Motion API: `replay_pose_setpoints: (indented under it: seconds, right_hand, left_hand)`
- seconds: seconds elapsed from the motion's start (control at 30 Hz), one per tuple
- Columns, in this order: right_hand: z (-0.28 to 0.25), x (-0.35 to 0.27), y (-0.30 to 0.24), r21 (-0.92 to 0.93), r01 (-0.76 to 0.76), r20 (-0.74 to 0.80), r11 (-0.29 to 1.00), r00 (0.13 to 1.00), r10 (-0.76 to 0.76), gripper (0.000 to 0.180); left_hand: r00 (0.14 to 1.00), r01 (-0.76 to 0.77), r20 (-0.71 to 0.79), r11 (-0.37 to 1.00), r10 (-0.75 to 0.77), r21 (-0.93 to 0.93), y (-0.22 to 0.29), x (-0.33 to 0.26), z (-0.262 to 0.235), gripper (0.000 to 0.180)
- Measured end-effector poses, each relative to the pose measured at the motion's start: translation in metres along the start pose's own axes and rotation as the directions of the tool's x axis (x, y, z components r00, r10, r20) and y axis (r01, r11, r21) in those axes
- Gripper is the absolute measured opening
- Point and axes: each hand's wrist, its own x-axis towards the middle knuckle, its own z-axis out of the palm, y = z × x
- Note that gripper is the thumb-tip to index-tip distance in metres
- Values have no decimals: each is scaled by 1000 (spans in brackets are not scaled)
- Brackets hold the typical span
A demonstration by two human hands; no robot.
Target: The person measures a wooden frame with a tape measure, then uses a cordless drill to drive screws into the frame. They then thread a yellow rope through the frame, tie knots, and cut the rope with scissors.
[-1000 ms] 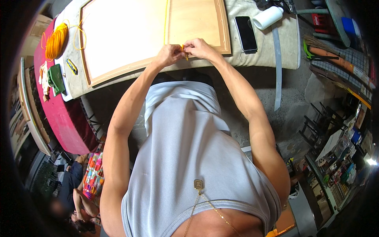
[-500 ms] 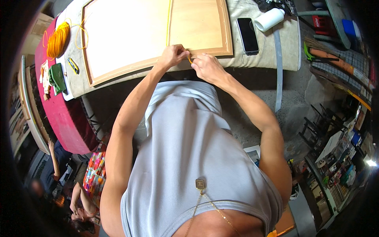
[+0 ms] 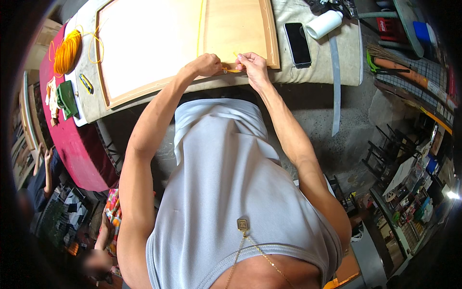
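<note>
A shallow wooden frame [image 3: 272, 36] with a tan backing panel lies face down or back up on the cloth-covered table, which I cannot tell. A yellow cord [image 3: 199, 29] runs across its back toward my hands. At the frame's near edge, my left hand [image 3: 206, 65] is closed around the cord, its fingertips partly hidden. My right hand [image 3: 253, 66] pinches the cord between thumb and fingers. A short orange-yellow stretch of cord [image 3: 234, 71] spans the gap between both hands, and a loose end pokes up beside my right fingers.
Left of the frame lie a coil of orange cord [image 3: 67, 53], a yellow-and-black utility knife [image 3: 86, 84] and a green object [image 3: 66, 98]. On the right are a phone [image 3: 298, 44], a white bottle [image 3: 325, 24] and a metal strip [image 3: 336, 86]. Other people are at the lower left.
My right hand has turned more upright, and more cord now shows between my hands. My left hand has closed further. At the left, people have shifted position.
</note>
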Motion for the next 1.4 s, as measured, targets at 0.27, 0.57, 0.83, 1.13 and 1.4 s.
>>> replay_pose_setpoints:
  seconds: [0.27, 0.57, 0.83, 1.13, 1.4]
  right_hand:
    - [7, 6, -7, -649, 252, 194, 718, 967, -164, 15]
    - [17, 1, -8, -731, 299, 234, 613, 954, -186, 17]
    - [12, 3, -11, -777, 508, 448, 371, 861, -241, 15]
    - [10, 1, -8, -740, 411, 329, 533, 911, -247, 19]
    - [12, 1, -9, -724, 390, 279, 569, 920, -276, 20]
  left_hand:
    - [990, 28, 134, 999, -31, 18, 9, 5, -9, 23]
    - [903, -206, -378, 978, 205, 38, 8, -19, 19, 7]
    - [673, -465, -471, 822, 569, 328, 3, -20, 24, 15]
    - [592, -629, -223, 617, 775, 473, -7, -16, 8, 19]
    - [497, -753, -76, 474, 864, 456, -12, -6, -7, 18]
